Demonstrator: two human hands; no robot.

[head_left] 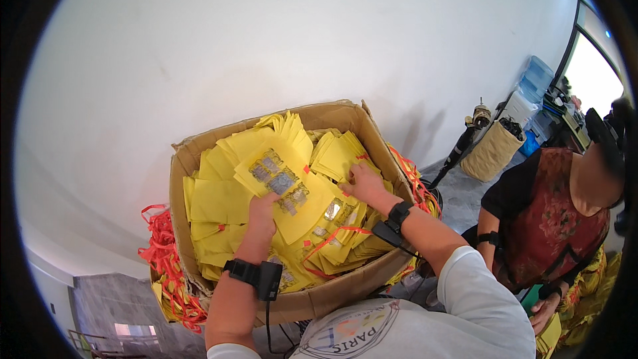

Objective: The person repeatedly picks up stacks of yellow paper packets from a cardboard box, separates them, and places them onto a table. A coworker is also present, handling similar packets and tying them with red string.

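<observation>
A large cardboard box [312,307] in front of me is heaped with flat yellow papers [226,201], some in fanned stacks. On top lies a yellow sheet [282,181] with silver patches and dark printed borders. My left hand [263,210] grips its near left edge, the thumb on top and the other fingers hidden underneath. At the right of the heap, my right hand [364,182] has its fingers bent and closed on the edge of a stack of yellow papers [337,157] with small red marks. A red ribbon [312,252] loops over nearer papers.
Red ribbons hang in bundles [161,229] outside the box's left side and more [415,176] on its right. A white wall [286,33] rises behind. At the right sits another person [555,213], near a brown paper sack [492,151] and water dispenser [520,110].
</observation>
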